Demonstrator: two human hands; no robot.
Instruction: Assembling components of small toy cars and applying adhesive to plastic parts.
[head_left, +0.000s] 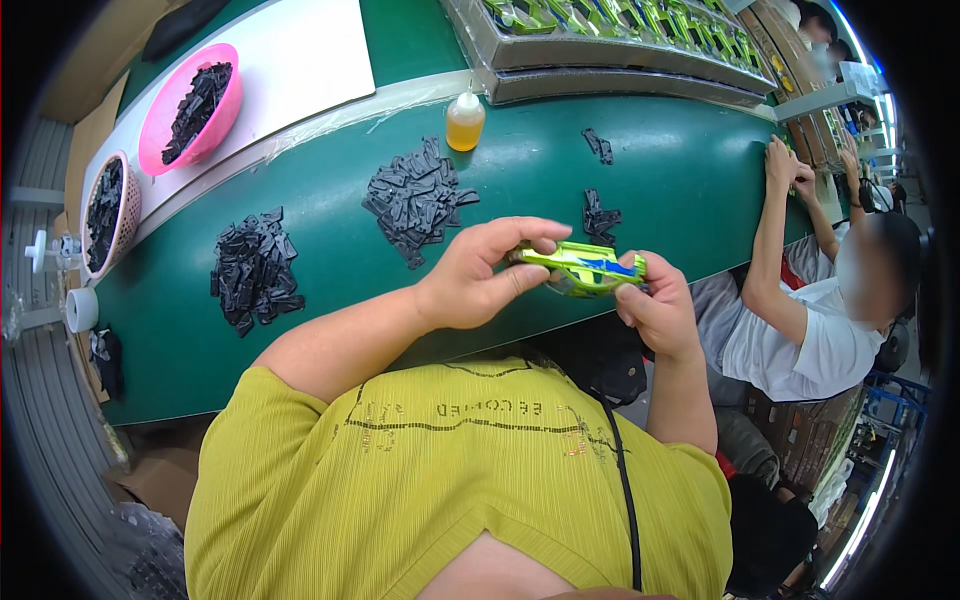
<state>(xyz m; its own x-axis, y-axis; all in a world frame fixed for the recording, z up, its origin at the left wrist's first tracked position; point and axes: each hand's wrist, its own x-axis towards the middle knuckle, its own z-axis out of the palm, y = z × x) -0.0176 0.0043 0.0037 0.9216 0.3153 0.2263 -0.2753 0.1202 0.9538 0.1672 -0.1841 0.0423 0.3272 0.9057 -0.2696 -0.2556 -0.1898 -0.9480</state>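
Note:
A bright green plastic shell with a blue streak, shaped like a toy car body (pixel 592 265), is held between both hands just past the table's near edge. My left hand (pixel 478 278) is closed on its left end, thumb below and fingers above. At the right end, my right hand (pixel 662 308) pinches it between thumb and fingers. Beyond the left hand lies a heap of small black plastic parts (pixel 415 195). Behind the shell sits a smaller cluster of black parts (pixel 600 217), with a few more black pieces (pixel 598 145) farther off.
Another black heap (pixel 256 270) lies at left. A bottle of yellow liquid (pixel 465 122) stands near a grey tray (pixel 620 55) of similar green shells. A pink basket (pixel 230 120) and a paler basket (pixel 130 205) hold black parts. A co-worker (pixel 810 320) sits at right.

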